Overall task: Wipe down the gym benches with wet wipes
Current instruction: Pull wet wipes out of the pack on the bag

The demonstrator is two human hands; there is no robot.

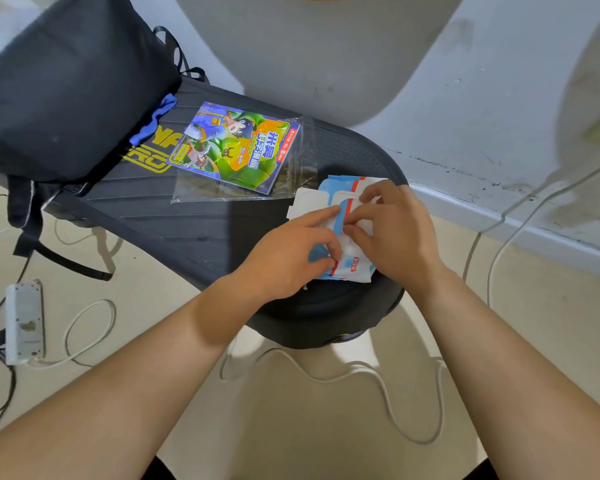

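Wipe pack (pixel 326 190) lies on the near end of the bench (pixel 187 230), flap peeled back. Left hand (pixel 291 252) pins it, fingers curled on its edge. Right hand (pixel 392 233) pinches at the opening; can't tell if a sheet is caught. Best to keep the wipe pack flat, draw one sheet slowly, then reseal. Comic (pixel 229 147) and bag (pixel 70 84) lie farther along.

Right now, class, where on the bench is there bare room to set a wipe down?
Bare bench lies between the comic, the backpack and the left hand. Crowded: the end where the right hand meets it on the wipes pack.
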